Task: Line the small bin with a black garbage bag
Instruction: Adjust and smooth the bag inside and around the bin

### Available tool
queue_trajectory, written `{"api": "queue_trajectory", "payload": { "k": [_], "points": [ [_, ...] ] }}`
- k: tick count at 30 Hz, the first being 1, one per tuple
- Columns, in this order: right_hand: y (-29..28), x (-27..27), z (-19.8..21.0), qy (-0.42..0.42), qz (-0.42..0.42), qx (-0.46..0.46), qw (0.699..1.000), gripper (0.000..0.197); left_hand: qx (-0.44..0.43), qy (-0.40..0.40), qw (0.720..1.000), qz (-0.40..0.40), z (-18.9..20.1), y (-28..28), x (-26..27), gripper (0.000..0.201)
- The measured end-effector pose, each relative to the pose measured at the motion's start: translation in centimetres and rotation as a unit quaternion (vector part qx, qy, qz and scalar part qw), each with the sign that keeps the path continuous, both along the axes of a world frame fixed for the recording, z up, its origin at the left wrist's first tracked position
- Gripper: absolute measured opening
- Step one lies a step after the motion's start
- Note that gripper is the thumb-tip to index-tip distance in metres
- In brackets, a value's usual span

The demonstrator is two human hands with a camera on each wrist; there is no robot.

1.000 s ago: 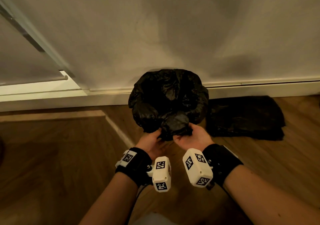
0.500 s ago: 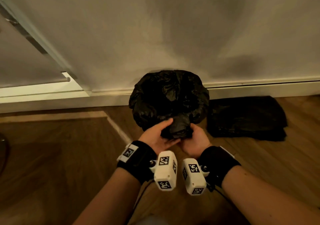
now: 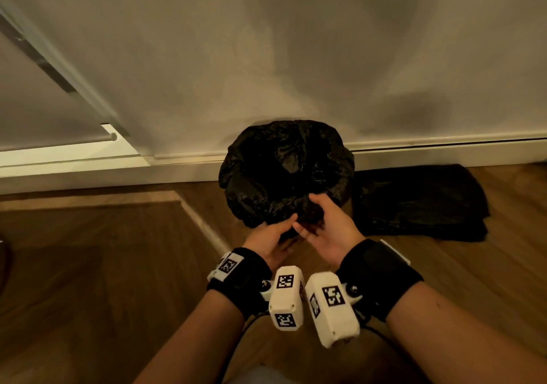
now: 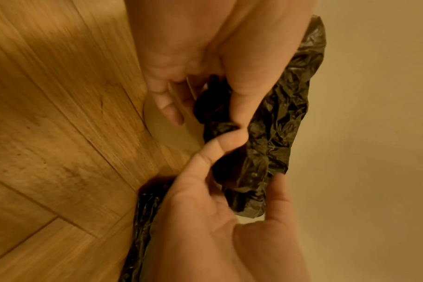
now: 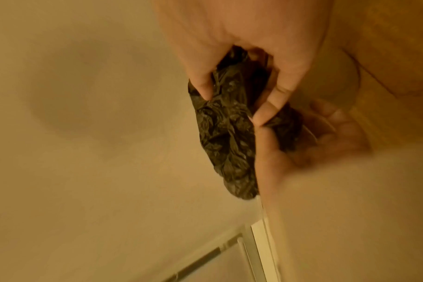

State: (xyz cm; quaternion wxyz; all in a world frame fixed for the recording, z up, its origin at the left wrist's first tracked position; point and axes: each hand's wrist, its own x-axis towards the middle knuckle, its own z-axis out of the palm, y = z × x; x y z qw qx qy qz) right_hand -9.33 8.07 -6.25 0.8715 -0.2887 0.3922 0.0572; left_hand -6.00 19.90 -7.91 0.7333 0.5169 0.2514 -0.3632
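The small bin (image 4: 172, 131) stands against the wall, and only a pale strip of its side shows below the black garbage bag (image 3: 284, 170) draped over its rim. At the near rim both hands hold a gathered bunch of the bag's slack (image 4: 273, 124). My left hand (image 3: 288, 227) pinches the bunch from below. My right hand (image 3: 313, 210) curls round it from the right, thumb pressed on the plastic. In the right wrist view the bunch (image 5: 225, 133) hangs crumpled between the two hands.
A flat pile of folded black bags (image 3: 420, 203) lies on the wood floor (image 3: 88, 280) right of the bin. The white baseboard (image 3: 444, 150) and wall run behind. A sliding door frame (image 3: 59, 79) stands at the left.
Both hands shifted their hold on the bunch. The left hand slid from over its top to beneath it, and the right hand rose with its fingers round the far side.
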Motion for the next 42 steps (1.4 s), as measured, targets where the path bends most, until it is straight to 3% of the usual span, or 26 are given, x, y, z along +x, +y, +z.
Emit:
{"api": "queue_trajectory", "payload": {
  "k": [2,10,13,15,17,20,24,26,27,28,29,30,32,33,34,35,38,41,42],
  "points": [
    [-0.7,0.6,-0.9,0.029,0.004,-0.001,1.0,0.009,-0.005,0.019,1.0,-0.02,-0.2,0.4,-0.1,0.011],
    [-2.6,2.4,-2.1,0.043,0.022,0.034,0.998,0.037,-0.052,0.026,0.994,0.097,0.4,1.5,0.8,0.02],
    [-2.8,2.6,-2.5,0.048,0.016,0.031,0.998,0.038,-0.11,0.027,0.986,0.124,1.3,2.3,0.4,0.027],
    [-2.7,2.7,-2.8,0.054,0.029,0.007,0.998,0.04,-0.135,0.012,0.984,0.117,2.6,2.3,0.0,0.021],
    [-2.4,2.8,-3.2,0.047,0.05,-0.017,0.998,0.047,-0.136,0.003,0.988,0.072,3.9,1.8,0.2,0.038],
    [-2.0,2.7,-3.2,0.042,0.073,-0.044,0.995,0.041,-0.069,0.012,0.997,0.04,4.1,0.3,1.2,0.04],
    [-2.6,2.3,-3.1,0.025,0.016,-0.022,0.999,0.025,-0.031,0.037,0.994,0.094,3.6,-0.6,2.2,0.038],
    [-2.8,1.5,-3.0,0.053,-0.041,-0.087,0.994,0.016,-0.051,0.052,0.992,0.105,3.5,-0.4,2.5,0.042],
    [-3.0,0.9,-3.1,0.07,-0.081,-0.165,0.98,0.035,-0.061,0.054,0.991,0.105,3.5,-0.2,2.6,0.044],
    [-3.2,0.3,-3.1,0.067,-0.116,-0.282,0.95,0.054,-0.064,0.052,0.992,0.101,3.4,0.0,2.8,0.045],
    [-3.5,-0.3,-2.4,0.018,-0.137,-0.418,0.898,0.065,-0.063,0.051,0.992,0.096,3.3,0.0,2.9,0.045],
    [-3.7,-0.6,-1.7,-0.063,-0.111,-0.562,0.817,0.067,-0.057,0.049,0.993,0.092,3.2,0.1,2.9,0.045],
    [-4.2,0.1,-0.2,-0.205,0.107,-0.779,0.583,0.073,-0.044,0.047,0.995,0.078,3.1,0.1,3.0,0.044],
    [-4.3,0.9,0.7,-0.24,0.25,-0.813,0.469,0.079,-0.038,0.045,0.996,0.065,3.2,0.1,3.0,0.044],
    [-4.3,2.1,0.9,-0.245,0.373,-0.81,0.381,0.083,-0.032,0.043,0.997,0.052,3.3,0.1,3.0,0.044],
    [-4.2,3.4,1.1,-0.236,0.452,-0.796,0.326,0.081,-0.024,0.038,0.998,0.039,3.2,0.1,2.9,0.044],
    [-3.4,5.8,1.3,-0.2,0.52,-0.796,0.236,0.055,0.017,0.013,0.999,-0.027,3.4,0.9,2.8,0.043],
    [-3.3,6.7,1.7,-0.207,0.521,-0.805,0.194,0.035,0.113,-0.043,0.983,-0.134,4.4,2.8,2.5,0.044],
    [-3.3,6.8,1.6,-0.207,0.523,-0.804,0.19,0.032,0.19,-0.099,0.961,-0.176,4.8,3.6,2.3,0.042]
  ]
}}
